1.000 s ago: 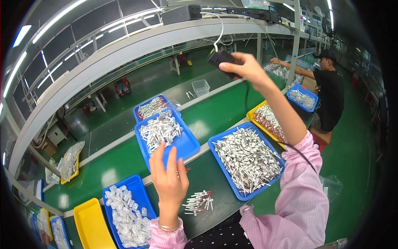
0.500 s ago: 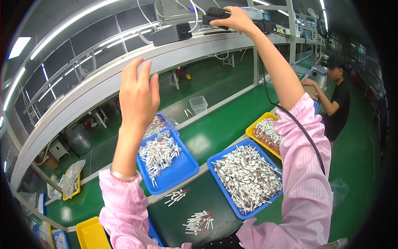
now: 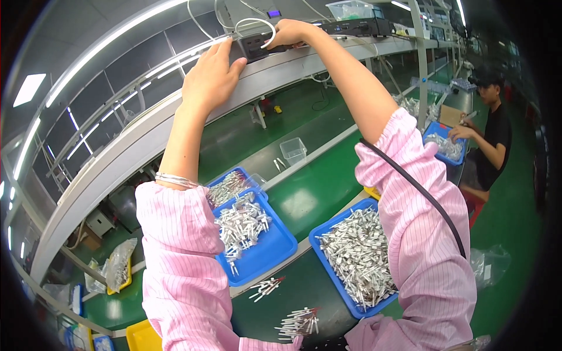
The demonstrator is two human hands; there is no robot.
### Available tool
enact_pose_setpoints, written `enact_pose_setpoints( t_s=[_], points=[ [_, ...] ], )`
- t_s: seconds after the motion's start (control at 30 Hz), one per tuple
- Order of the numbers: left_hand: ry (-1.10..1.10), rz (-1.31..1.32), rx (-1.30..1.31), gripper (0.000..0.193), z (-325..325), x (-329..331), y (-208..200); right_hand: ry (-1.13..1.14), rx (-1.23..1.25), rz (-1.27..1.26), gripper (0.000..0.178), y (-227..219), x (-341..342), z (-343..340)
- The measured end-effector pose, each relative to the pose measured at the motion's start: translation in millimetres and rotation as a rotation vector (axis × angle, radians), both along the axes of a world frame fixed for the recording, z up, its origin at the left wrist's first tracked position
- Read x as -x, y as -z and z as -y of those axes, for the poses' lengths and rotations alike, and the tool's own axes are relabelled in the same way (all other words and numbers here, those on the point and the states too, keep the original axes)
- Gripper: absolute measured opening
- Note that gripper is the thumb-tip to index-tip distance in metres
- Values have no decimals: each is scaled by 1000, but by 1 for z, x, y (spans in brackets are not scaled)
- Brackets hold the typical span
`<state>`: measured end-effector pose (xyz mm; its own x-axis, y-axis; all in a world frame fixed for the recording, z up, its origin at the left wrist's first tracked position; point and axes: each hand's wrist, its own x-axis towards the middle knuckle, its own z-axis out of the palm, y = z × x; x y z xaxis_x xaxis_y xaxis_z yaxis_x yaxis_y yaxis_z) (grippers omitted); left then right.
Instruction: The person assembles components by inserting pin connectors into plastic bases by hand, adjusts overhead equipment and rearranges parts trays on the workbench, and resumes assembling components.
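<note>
Up on the far overhead shelf, a black power strip lies lengthwise left to right, the right hand closing its grip on its right end while the open left hand rests just left of it, holding nothing.

Two raised hands showed, the left hand and the right hand. Four blue trays of small white parts were countable, plus one clear plastic box, two loose part bundles and one seated co-worker.
</note>
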<state>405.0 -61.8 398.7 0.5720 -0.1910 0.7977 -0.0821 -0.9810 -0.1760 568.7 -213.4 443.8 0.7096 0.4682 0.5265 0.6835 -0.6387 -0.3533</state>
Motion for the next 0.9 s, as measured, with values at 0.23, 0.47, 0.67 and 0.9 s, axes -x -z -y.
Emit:
enact_pose_setpoints(
  t_s=[0.23,0.47,0.67,0.9],
  points=[
    [-131,-24,27,54,-8,-4,-7,9,121,60,51,3,4,-23],
    [-240,7,4,55,-1,-1,1,-226,100,-168,55,-7,-10,18],
    [-105,642,-255,48,7,-5,14,-174,50,7,80,5,-7,44],
    [178,416,-674,37,66,-49,33,-293,-317,198,43,21,-23,71]
  ],
)
